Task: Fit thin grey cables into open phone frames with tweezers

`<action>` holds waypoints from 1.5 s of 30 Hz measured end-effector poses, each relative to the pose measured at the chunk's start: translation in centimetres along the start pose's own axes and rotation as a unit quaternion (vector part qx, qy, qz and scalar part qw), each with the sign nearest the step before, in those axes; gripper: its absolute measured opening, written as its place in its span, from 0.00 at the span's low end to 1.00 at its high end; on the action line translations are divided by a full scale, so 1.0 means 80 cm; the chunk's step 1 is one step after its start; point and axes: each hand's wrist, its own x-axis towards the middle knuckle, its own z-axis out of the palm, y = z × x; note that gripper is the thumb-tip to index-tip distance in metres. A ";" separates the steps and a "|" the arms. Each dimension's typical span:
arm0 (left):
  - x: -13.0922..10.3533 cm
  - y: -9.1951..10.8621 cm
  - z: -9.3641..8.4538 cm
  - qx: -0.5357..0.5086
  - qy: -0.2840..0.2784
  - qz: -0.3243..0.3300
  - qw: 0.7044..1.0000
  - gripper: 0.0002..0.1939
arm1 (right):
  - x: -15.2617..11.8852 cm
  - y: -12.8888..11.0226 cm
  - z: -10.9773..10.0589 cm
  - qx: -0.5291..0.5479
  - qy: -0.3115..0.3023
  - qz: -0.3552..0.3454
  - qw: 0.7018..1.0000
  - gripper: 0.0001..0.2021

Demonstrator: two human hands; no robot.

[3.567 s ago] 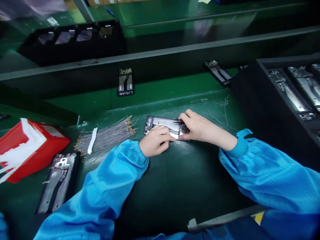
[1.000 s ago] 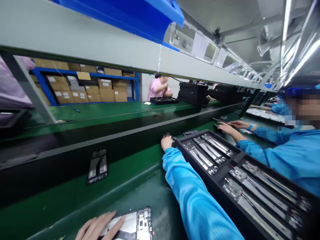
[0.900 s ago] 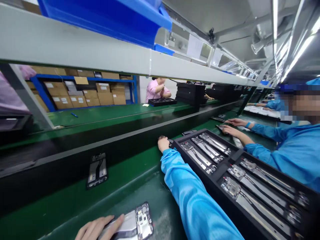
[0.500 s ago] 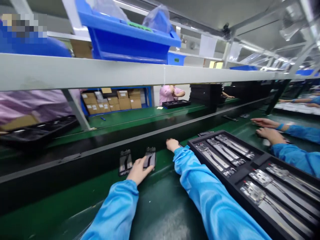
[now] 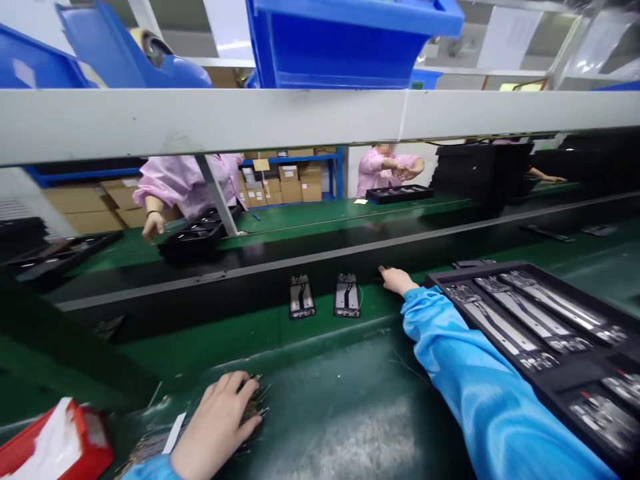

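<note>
My left hand lies palm down at the lower left, fingers and thumb bent round a bundle of thin wires whose fine ends stick out past the fingertips. My right hand is at the foot of the black divider, left of the black tray. Its fingers are closed; a small dark spot shows at the fingertips, too small to name. Two phone mid-frames, one on the left and one on the right, lie side by side on the green strip. A thin pale wire loops beside the right one.
The black tray at right holds several similar frames in slots. A red box with white paper stands lower left, beside a green post. People in pink work beyond the divider. A grey shelf beam carries blue bins.
My left hand has left the right-hand mid-frame and moved down-left onto the wires. My right hand stays by the divider. The view has turned left; the neighbour's blue sleeves are gone from sight.
</note>
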 end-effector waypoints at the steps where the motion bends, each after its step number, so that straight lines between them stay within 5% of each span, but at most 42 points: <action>1: -0.002 0.001 -0.001 0.020 -0.016 -0.011 1.000 0.14 | 0.001 0.000 -0.003 -0.008 0.005 -0.009 1.000 0.16; 5: 0.002 0.010 -0.006 0.058 -0.049 -0.012 0.997 0.09 | -0.004 0.005 -0.016 -0.039 0.031 -0.044 0.998 0.16; 13: 0.007 0.010 -0.002 0.036 0.003 0.040 0.999 0.09 | -0.041 0.002 -0.006 -0.079 0.128 -0.171 0.974 0.30; 18: 0.008 0.008 0.009 0.009 0.057 0.071 0.996 0.11 | -0.058 -0.027 -0.004 -0.082 0.203 -0.247 0.944 0.27; 25: 0.015 0.020 0.032 -0.031 0.125 0.102 0.986 0.09 | -0.121 -0.113 -0.062 0.004 0.289 -0.299 0.909 0.26; 29: 0.014 0.023 0.033 -0.045 0.137 0.107 0.984 0.09 | -0.162 -0.157 -0.093 0.124 0.172 -0.299 0.930 0.11; 35: 0.012 0.022 0.031 -0.054 0.136 0.112 0.983 0.09 | -0.189 -0.184 -0.089 0.099 -0.006 -0.308 0.946 0.10; 45: 0.011 0.024 0.032 -0.096 0.200 0.084 0.971 0.10 | -0.170 -0.194 -0.060 0.029 -0.055 -0.307 0.950 0.11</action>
